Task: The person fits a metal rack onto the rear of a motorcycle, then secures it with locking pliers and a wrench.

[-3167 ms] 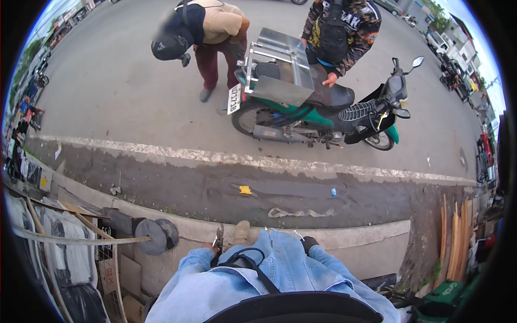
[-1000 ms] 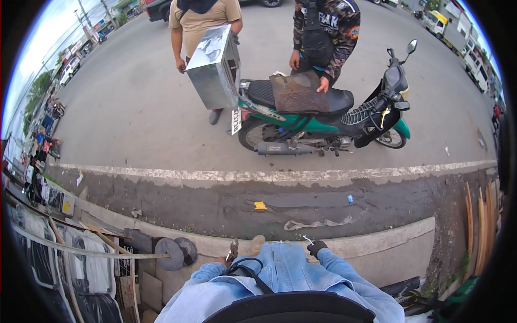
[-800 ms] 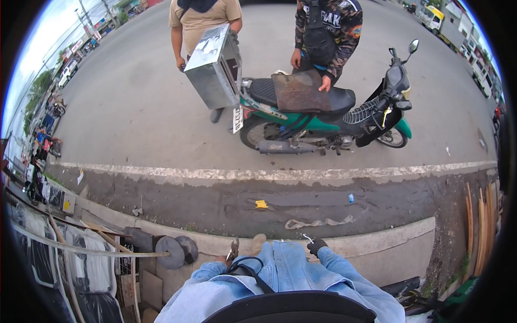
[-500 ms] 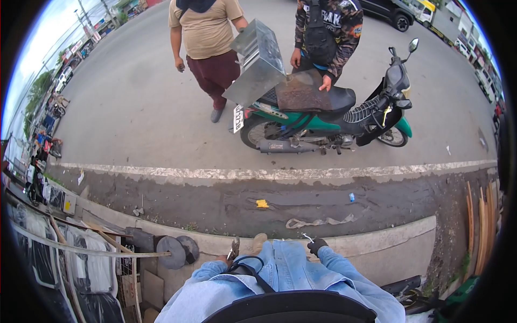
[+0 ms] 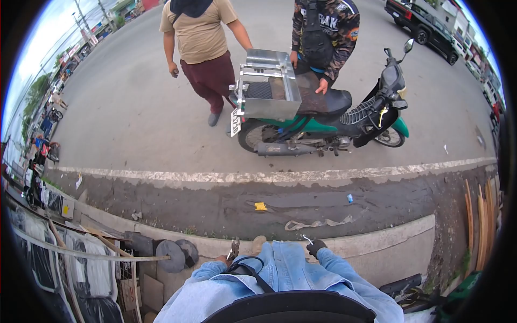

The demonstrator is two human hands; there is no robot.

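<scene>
My left hand (image 5: 222, 260) is closed around a worn metal tool that looks like pliers (image 5: 233, 248), jaws pointing away from me. In a dark glove, my right hand (image 5: 316, 247) grips a thin, whitish piece (image 5: 307, 238), too small to name. Both hands hang low beside my denim clothing. Across the gutter stands a green and black motorcycle (image 5: 323, 126). A sheet-metal box frame (image 5: 272, 109) sits over the rear of its seat, with one person's hand near its back edge. A rusty brown sheet (image 5: 308, 91) lies on the seat under another person's hand.
Two people stand behind the motorcycle. Wet mud, a yellow scrap (image 5: 260, 206) and a blue scrap (image 5: 350, 198) lie beyond the concrete curb (image 5: 388, 237). Round plates (image 5: 171, 257) and wrapped seats (image 5: 89, 264) are at left; wooden boards (image 5: 482, 226) lean at right. A black pickup (image 5: 423, 27) is on the road.
The sheet-metal frame has come down from a tilted, raised position onto the motorcycle's rear, its open side now facing up. The pickup has moved into fuller view. My hands keep their places.
</scene>
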